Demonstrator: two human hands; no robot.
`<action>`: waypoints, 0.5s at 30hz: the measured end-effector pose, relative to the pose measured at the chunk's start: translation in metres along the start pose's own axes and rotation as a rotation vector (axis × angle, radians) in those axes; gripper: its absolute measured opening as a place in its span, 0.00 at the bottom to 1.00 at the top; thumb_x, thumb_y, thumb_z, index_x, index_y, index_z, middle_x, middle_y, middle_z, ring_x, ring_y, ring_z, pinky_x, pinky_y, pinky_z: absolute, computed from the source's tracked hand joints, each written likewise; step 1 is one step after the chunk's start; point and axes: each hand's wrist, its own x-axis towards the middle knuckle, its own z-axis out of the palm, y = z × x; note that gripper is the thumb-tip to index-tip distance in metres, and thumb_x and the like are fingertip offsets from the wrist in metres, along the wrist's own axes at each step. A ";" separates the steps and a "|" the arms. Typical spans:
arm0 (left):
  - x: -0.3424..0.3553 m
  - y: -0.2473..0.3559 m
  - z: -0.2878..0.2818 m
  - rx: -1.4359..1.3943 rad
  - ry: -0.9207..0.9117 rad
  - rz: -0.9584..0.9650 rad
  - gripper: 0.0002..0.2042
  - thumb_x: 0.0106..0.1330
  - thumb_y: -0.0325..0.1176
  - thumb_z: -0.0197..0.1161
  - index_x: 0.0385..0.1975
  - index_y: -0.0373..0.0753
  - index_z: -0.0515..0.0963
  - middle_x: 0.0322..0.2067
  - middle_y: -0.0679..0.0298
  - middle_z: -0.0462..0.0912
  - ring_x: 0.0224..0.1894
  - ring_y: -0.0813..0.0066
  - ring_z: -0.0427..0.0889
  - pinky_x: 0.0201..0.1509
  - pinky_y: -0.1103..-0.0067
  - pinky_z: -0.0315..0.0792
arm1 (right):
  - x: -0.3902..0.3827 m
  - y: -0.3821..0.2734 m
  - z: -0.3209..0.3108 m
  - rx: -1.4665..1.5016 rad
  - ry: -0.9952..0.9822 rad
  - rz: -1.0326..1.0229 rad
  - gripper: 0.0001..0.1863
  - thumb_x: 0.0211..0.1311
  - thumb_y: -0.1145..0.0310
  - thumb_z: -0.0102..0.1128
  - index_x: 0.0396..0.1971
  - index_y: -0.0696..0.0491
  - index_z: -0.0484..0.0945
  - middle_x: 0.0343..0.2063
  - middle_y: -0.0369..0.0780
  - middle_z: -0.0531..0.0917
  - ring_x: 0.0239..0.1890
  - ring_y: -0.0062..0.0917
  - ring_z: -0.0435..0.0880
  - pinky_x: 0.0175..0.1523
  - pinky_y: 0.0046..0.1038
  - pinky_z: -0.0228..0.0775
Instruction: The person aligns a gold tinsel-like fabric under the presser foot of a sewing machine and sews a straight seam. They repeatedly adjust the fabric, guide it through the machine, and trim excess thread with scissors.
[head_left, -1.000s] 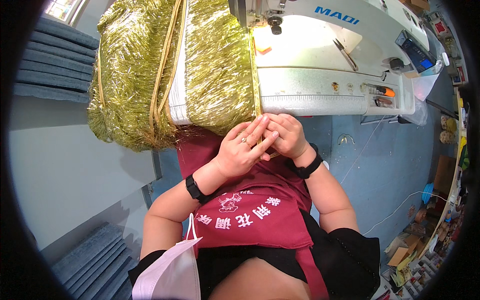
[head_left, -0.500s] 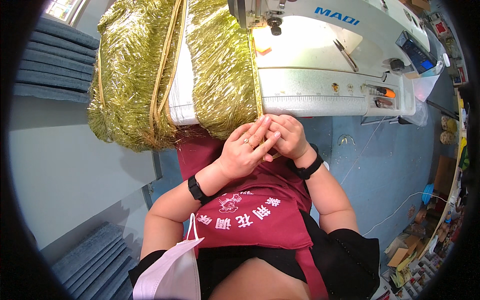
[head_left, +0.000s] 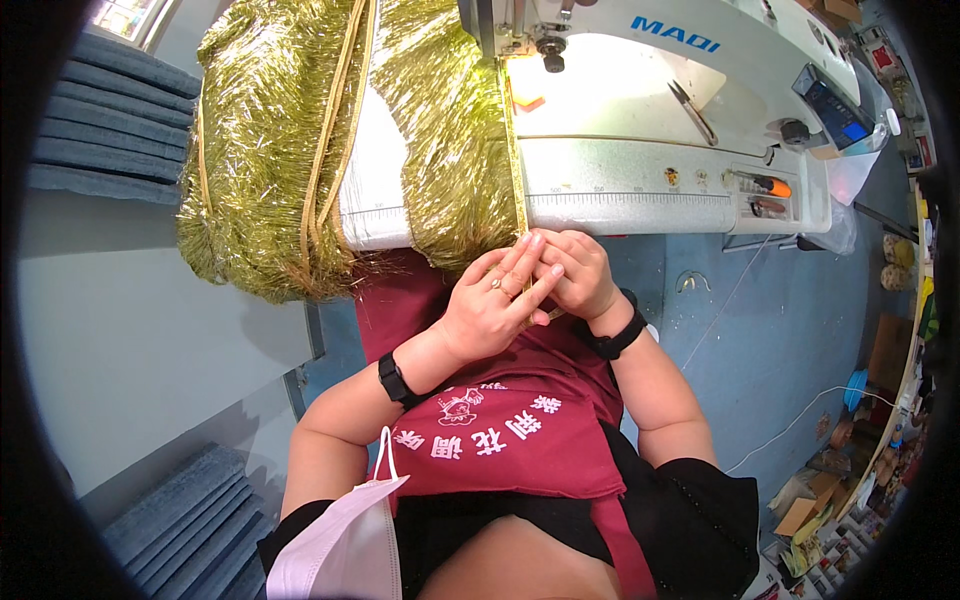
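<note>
Gold tinsel fringe (head_left: 440, 160) lies on the sewing machine bed, its narrow gold band (head_left: 513, 160) running down from the needle area (head_left: 515, 50) toward me. My left hand (head_left: 500, 305) and my right hand (head_left: 585, 280) meet over this band at the bed's front edge, fingers closed on it, left fingertips overlapping the right ones. A larger heap of the tinsel (head_left: 260, 150), with gold bands across it, lies to the left. Thread snips (head_left: 693, 112) and a small orange piece (head_left: 528, 100) rest on the machine.
A tool tray (head_left: 760, 200) and a control box (head_left: 835, 105) are at the machine's right. Stacks of grey padded pieces (head_left: 110, 120) stand at left. Boxes and shelving (head_left: 820, 500) line the right rim. A white mask (head_left: 340, 530) hangs by my chest.
The fringe strip's left edge has shifted rightward, showing more white bed beside the heap. Both my hands have moved very slightly right and down, still on the band.
</note>
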 end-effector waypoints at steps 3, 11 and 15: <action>0.001 0.000 0.000 0.003 0.007 0.003 0.30 0.68 0.51 0.62 0.66 0.41 0.76 0.70 0.46 0.71 0.69 0.56 0.75 0.69 0.65 0.68 | 0.000 0.000 0.000 -0.003 0.003 0.006 0.12 0.62 0.68 0.61 0.41 0.57 0.83 0.46 0.40 0.87 0.53 0.33 0.86 0.54 0.36 0.77; 0.001 0.000 0.000 0.017 0.005 0.001 0.30 0.68 0.51 0.61 0.66 0.41 0.76 0.70 0.46 0.71 0.69 0.56 0.75 0.69 0.64 0.69 | 0.000 0.000 0.001 0.004 -0.008 0.014 0.11 0.63 0.68 0.61 0.41 0.57 0.83 0.47 0.41 0.87 0.53 0.33 0.86 0.54 0.36 0.77; 0.001 -0.001 0.001 0.024 0.001 0.003 0.29 0.69 0.51 0.60 0.66 0.41 0.75 0.70 0.46 0.71 0.70 0.56 0.75 0.69 0.64 0.69 | 0.000 0.001 0.001 -0.001 -0.016 0.010 0.12 0.63 0.67 0.60 0.41 0.57 0.83 0.47 0.41 0.87 0.53 0.33 0.86 0.54 0.36 0.77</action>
